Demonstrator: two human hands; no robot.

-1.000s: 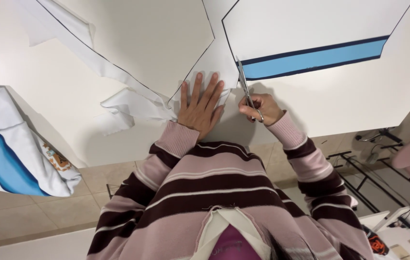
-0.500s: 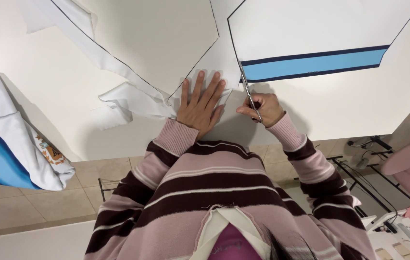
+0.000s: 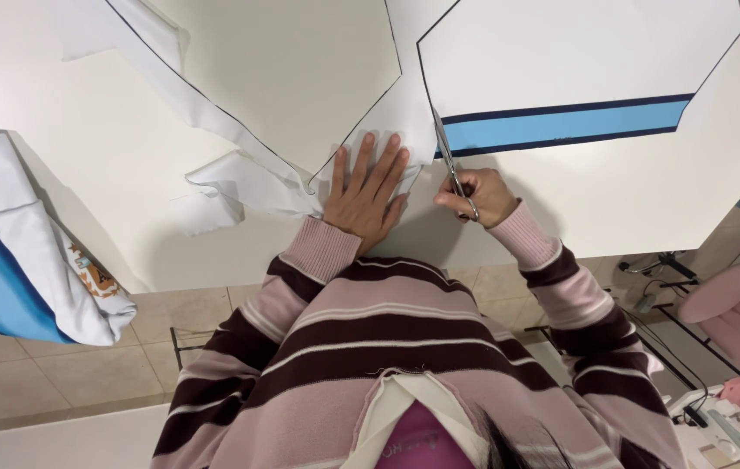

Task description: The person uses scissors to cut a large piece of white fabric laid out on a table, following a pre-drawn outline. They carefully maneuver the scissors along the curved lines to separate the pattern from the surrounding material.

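My left hand (image 3: 370, 187) lies flat, fingers spread, on white fabric (image 3: 300, 78) spread over a white table. My right hand (image 3: 478, 195) grips a pair of scissors (image 3: 445, 152), whose blades point away from me along a dark drawn line on the cloth. To the right of the blades is a white fabric panel (image 3: 578, 61) outlined in dark line, crossed by a light blue stripe (image 3: 569, 122) with navy edges. A cut strip of white fabric (image 3: 240, 178) curls loose to the left of my left hand.
A folded white and blue garment (image 3: 14, 260) hangs off the table's left edge. Beige floor tiles (image 3: 83, 373) show below. At the lower right stand a pink chair (image 3: 734, 304) and part of a sewing machine (image 3: 726, 426).
The view has shifted slightly. The scissors have crept forward along the drawn line, and my left hand stays pressed on the cloth.
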